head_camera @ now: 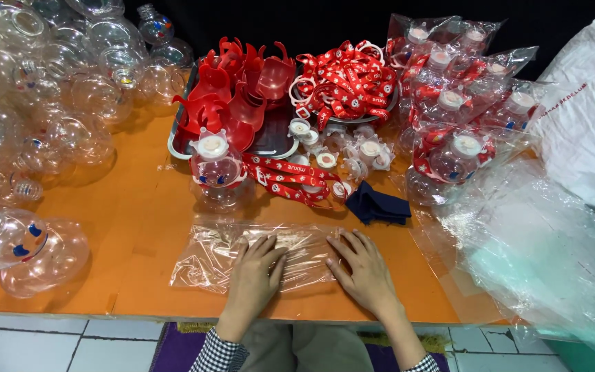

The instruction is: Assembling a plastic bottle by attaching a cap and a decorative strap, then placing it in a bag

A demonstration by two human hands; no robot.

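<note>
Two hands, left hand (256, 274) and right hand (363, 272), lie flat, unclenched, pressing a clear plastic bag (208, 258) smooth on the orange table (139, 213). Assembled bottle (216, 169) stands at 12 o'clock, within reach.

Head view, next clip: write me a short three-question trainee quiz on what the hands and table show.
1. True or false: both hands lie flat on the clear plastic bag.
2. What stands just behind the bag? A) assembled bottle with red strap B) dark blue cloth C) empty clear bottles
3. What colour is the table?

Key:
1. True: left hand and right hand press on it, palms down.
2. A
3. Orange
</note>
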